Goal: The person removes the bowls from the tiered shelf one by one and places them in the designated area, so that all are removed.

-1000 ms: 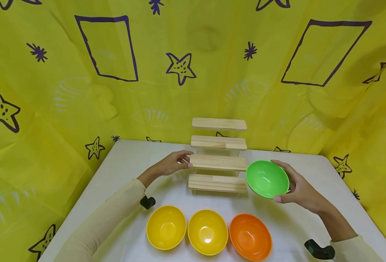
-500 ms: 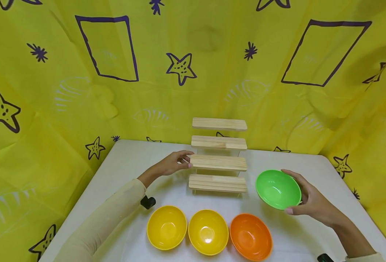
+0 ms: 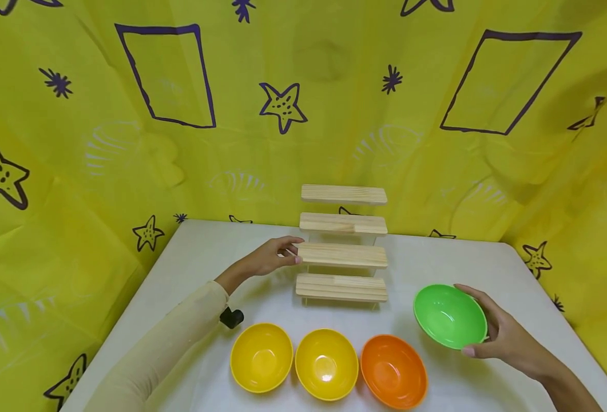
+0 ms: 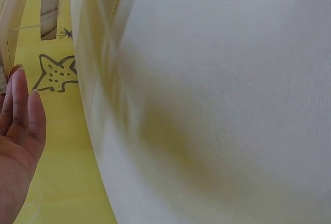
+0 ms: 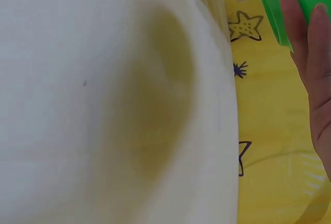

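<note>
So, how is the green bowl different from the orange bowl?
The green bowl is held tilted by the right hand, thumb on its rim; the orange bowl sits flat on the table, untouched. The green bowl is apart, to the right of the wooden steps; the orange bowl ends a row beside two yellow bowls. Both are empty and look alike in shape and size.

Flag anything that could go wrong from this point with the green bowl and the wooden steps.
The right hand holds the green bowl tilted, gripped only at its rim, so it might slip onto the table. The orange bowl sits close beside it; setting the green one down there could knock it. The left hand touches the end of one wooden step, and a push might shift the stand.
</note>
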Tool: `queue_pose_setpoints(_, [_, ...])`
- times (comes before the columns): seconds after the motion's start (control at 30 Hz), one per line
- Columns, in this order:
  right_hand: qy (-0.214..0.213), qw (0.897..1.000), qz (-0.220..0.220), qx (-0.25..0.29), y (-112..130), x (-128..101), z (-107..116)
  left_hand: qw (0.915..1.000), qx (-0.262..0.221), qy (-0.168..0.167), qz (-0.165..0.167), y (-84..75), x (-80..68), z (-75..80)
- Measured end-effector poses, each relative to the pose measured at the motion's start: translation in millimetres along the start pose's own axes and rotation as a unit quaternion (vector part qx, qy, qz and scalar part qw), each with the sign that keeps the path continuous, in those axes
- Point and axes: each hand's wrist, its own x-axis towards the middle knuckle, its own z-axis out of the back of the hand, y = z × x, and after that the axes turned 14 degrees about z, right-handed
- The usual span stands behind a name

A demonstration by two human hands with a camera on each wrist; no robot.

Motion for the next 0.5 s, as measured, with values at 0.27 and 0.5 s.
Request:
queue_pose_setpoints(0.27, [-0.006,1.0,-0.028,-0.003,-6.6,-17.5,-2.4,1.0,0.001,0.004,0.0,-2.6,-1.4,1.2])
queue_pose_setpoints(0.5, [0.003,0.999,-0.034,0.006,-10.0,-31.9,-7.4,1.0,0.0,0.0,0.007,-1.9,-1.4,0.0])
